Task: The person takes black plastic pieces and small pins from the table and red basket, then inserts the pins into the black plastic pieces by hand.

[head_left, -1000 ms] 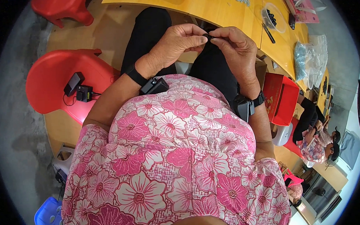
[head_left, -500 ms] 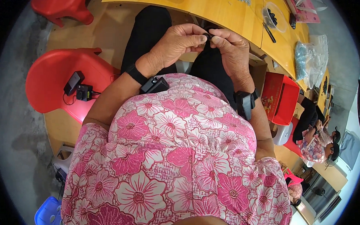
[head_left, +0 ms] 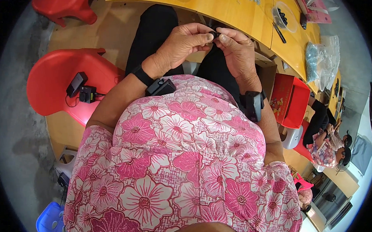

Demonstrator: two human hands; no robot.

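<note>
— What has shifted close in?
— Little; the left hand [head_left: 182, 45] and right hand [head_left: 238, 51] stay together over the lap, both pinching a small dark piece [head_left: 215, 34] between fingertips; the fiddling looks unfinished.
— And beyond?
— The yellow table [head_left: 231, 8] with a bowl of dark bits [head_left: 284, 17]; a red stool [head_left: 64, 80] at left.

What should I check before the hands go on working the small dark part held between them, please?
1. Left hand pinches the small dark part: ok.
2. Right hand meets it at the fingertips: ok.
3. Part clearly visible: not ok, mostly hidden by fingers.
4. Part held above the lap, off the yellow table: ok.
5. Clear dish of dark pieces stands on the table: ok.
6. How the part is oriented: cannot tell.
</note>
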